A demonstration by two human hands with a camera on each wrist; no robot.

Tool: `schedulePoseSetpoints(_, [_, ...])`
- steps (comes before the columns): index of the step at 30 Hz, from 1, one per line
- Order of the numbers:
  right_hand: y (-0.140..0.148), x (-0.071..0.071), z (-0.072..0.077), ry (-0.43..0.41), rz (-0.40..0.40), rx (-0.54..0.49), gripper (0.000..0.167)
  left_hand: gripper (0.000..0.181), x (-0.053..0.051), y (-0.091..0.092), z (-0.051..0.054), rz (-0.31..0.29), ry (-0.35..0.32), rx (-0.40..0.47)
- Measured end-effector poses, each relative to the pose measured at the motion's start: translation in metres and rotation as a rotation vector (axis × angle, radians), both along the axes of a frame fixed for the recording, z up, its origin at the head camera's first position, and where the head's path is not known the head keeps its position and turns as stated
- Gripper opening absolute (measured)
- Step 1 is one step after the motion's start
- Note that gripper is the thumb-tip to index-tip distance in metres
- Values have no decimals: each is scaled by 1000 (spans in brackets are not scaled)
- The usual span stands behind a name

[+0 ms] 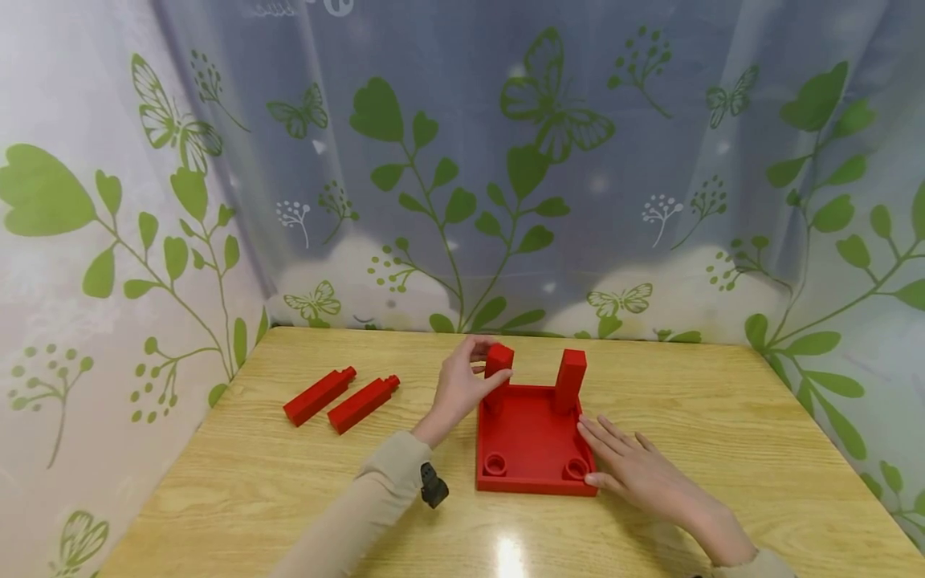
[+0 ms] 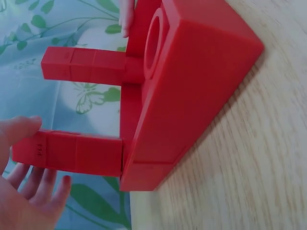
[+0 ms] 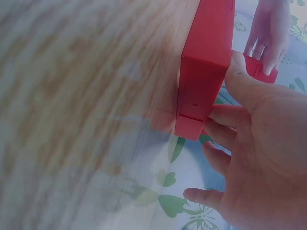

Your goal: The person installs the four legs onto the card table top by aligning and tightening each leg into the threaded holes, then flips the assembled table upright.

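A red square tray-like panel point(image 1: 531, 433) with a raised rim lies on the wooden table, a round socket point(image 1: 495, 464) in each near corner. Upright at its far left corner stands a square red leg point(image 2: 81, 153); my left hand point(image 1: 458, 385) holds its upper end between thumb and fingers. Another red leg point(image 1: 571, 377) stands at the far right corner, untouched. Against the panel's right side point(image 3: 204, 81) rests my right hand point(image 1: 639, 474), fingers fairly straight and spread, fingertips and thumb at the rim.
Two more red legs, one farther left point(image 1: 318, 396) and one nearer the panel point(image 1: 363, 405), lie on the table point(image 1: 238, 498) with their narrow round ends pointing away. A leaf-and-butterfly curtain point(image 1: 462, 160) hangs behind the table. A black strap point(image 1: 433, 486) sits at my left wrist.
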State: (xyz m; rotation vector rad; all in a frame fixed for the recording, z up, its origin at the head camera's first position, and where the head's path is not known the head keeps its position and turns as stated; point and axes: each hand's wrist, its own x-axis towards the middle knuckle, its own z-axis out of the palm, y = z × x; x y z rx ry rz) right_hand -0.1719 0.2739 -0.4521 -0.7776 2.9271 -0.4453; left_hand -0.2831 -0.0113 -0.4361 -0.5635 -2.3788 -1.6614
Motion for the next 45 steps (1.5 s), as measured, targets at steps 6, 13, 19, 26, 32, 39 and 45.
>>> schedulePoseSetpoints(6, [0,0,1,7,0,1,74,44,-7,-10,3,-197,-41,22])
schedulePoseSetpoints(13, [0,0,-1,8,2,0,72,50,-13,-18,3,-326,-45,-25])
schedulePoseSetpoints(19, [-1,1,-1,14,2,-2,71,60,-10,-20,4,-309,-80,-11])
schedulePoseSetpoints(26, [0,1,-1,16,-1,-1,72,62,-1,-7,2,-49,-48,-20])
schedulePoseSetpoints(32, [0,0,-1,11,-1,0,73,54,0,-3,0,8,-45,-8])
schedulePoseSetpoints(39, [1,1,-1,20,-7,4,73,44,-6,-13,0,-147,-40,-30])
schedulePoseSetpoints(45, [0,0,0,5,-6,6,74,44,-16,-23,-2,-302,-55,-82])
